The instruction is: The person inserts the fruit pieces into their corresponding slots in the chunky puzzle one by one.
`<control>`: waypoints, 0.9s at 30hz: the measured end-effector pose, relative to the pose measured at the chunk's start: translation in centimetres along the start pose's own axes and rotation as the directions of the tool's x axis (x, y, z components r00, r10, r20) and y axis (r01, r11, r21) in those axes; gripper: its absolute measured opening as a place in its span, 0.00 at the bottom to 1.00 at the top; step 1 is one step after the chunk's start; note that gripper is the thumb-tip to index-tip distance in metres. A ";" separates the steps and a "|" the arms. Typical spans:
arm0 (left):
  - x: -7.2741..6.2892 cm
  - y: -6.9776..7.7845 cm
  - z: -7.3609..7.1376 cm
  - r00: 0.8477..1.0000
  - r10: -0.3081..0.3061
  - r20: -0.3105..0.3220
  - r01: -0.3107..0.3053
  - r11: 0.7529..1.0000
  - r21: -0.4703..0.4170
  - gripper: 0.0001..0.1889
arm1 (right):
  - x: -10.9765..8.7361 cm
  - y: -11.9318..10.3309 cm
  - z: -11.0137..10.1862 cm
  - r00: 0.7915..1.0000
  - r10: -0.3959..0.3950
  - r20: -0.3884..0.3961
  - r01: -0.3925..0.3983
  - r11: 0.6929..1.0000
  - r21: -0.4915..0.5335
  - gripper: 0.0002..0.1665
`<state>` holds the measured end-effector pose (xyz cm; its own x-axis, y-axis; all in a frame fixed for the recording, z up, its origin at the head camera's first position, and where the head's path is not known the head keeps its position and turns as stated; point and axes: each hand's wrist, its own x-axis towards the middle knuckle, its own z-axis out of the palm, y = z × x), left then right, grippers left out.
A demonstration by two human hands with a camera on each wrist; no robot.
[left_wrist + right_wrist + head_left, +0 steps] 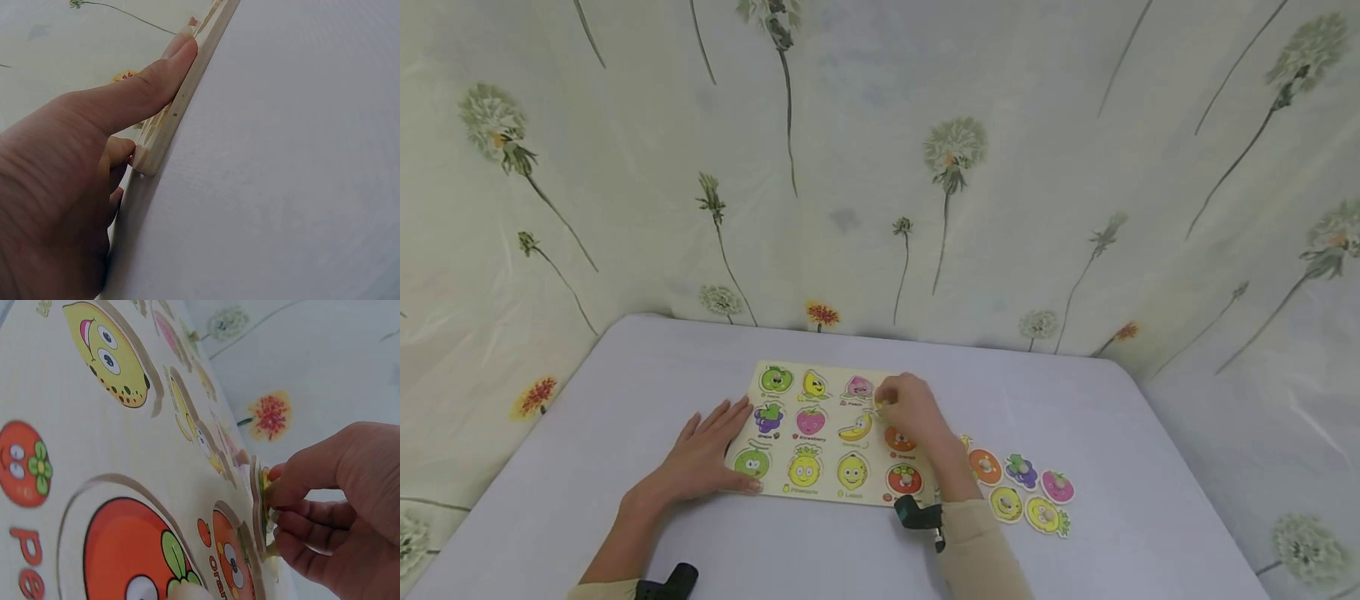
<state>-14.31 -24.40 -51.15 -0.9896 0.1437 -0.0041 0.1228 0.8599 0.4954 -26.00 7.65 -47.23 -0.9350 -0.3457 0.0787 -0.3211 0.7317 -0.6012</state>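
A pale wooden fruit puzzle board [829,462] lies on the table, printed with rows of smiling fruit. Along its left edge rests my left hand [711,450], fingers straight and spread, with the thumb on the near left corner. In the left wrist view, the thumb [153,84] presses on top of the board's rim [172,119]. My right hand [917,412] is over the board's far right part. Its thumb and fingers pinch a wooden puzzle piece [257,494] with yellow and green print, tilted on edge above the orange picture [231,553]. The piece's full picture is hidden.
Right of the board lie several loose knobbed pieces: an orange [985,467], grapes [1021,471], a pink fruit [1057,487], a lemon [1006,504] and a pineapple [1047,515]. A white cloth [1120,467] covers the table. Behind it hangs a flower-printed curtain [865,167].
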 end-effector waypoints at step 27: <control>-0.1 0.0 0.1 1.000 0.000 -0.005 0.000 1.000 -0.002 0.66 | 1.1 -3.1 2.8 0.995 -0.030 0.096 0.038 0.995 -0.089 0.07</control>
<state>-14.23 -24.35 -51.17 -0.9900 0.1414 0.0008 0.1231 0.8587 0.4975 -25.63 3.38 -47.51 -0.9065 -0.4218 0.0200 -0.3687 0.7676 -0.5242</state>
